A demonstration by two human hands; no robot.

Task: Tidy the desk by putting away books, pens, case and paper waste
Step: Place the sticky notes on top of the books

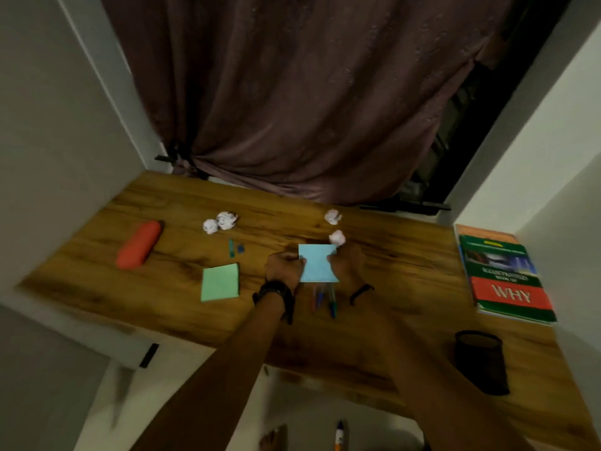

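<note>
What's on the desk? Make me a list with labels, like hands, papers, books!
hands: left hand and right hand hold a blue paper square by its sides
pad: green paper pad lies flat, left of the hands
case: orange case at the desk's far left
waste: four paper balls, two left of middle, two beyond the hands
writing: pens lie between the wrists
reading: books stacked at the right
holder: black cup at the right front
surface: wooden desk
</note>
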